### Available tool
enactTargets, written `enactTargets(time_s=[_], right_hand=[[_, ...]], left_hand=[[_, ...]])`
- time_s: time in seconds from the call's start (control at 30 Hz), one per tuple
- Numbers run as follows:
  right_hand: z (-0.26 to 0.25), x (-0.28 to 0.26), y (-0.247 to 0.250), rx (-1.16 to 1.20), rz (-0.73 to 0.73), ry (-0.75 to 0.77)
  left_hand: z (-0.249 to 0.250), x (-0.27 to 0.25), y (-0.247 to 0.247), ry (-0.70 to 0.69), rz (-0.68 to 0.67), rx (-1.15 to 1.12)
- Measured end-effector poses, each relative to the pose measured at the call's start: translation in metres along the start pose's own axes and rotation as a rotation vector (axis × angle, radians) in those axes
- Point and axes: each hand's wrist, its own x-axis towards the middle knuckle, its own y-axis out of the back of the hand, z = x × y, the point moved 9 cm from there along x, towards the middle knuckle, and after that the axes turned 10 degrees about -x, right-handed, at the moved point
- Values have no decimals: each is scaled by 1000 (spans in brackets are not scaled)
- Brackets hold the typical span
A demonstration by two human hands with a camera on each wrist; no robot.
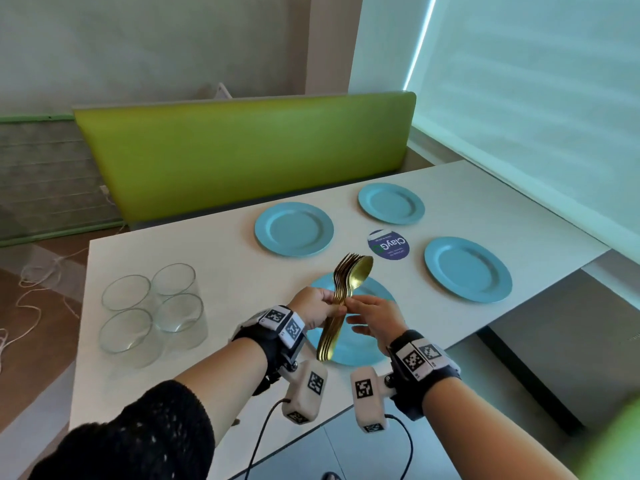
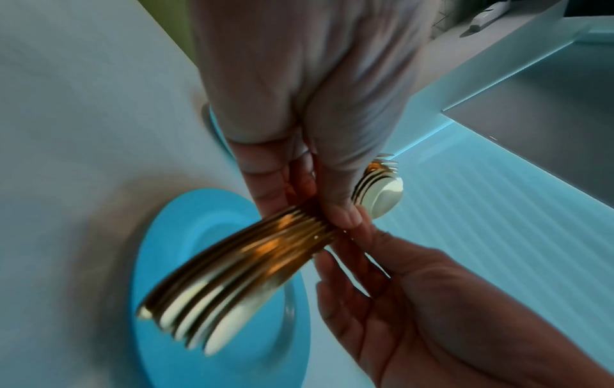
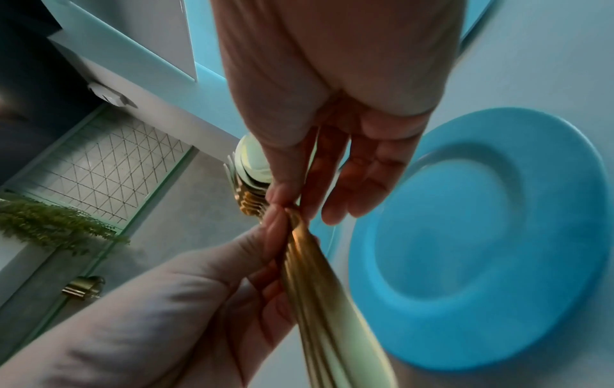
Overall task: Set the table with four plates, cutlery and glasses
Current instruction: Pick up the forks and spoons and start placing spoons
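Note:
Several blue plates lie on the white table [image 1: 207,258]: far left [image 1: 294,228], far right [image 1: 391,203], right [image 1: 467,269] and a near plate [image 1: 356,348] partly hidden under my hands. My left hand [image 1: 329,306] grips a bundle of gold forks and spoons [image 1: 349,278] by the handles, heads up, above the near plate. My right hand [image 1: 356,306] pinches the bundle's neck with thumb and index finger, the other fingers straight. The left wrist view shows the cutlery [image 2: 249,262] over the plate [image 2: 159,262]. The right wrist view shows the bundle [image 3: 315,288] beside the plate [image 3: 482,236]. Several empty glasses [image 1: 152,306] stand at the table's left.
A round purple sticker [image 1: 388,244] sits between the plates. A green bench back [image 1: 242,150] runs along the table's far side. A window blind [image 1: 536,116] closes off the right. White cables [image 1: 34,289] lie on the floor at left.

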Motion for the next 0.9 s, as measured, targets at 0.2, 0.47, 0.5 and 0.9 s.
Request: enactTargets(time_s=[0.2, 0.47, 0.5, 0.9], right_hand=[[12, 60, 83, -123, 97, -56], [45, 127, 153, -715, 112, -131], [49, 131, 152, -762, 94, -127], [49, 148, 131, -929, 84, -116]], left_hand=[[14, 47, -13, 48, 108, -79], [1, 83, -10, 115, 262, -241], [-2, 84, -9, 120, 277, -244], [-13, 91, 0, 150, 359, -293]])
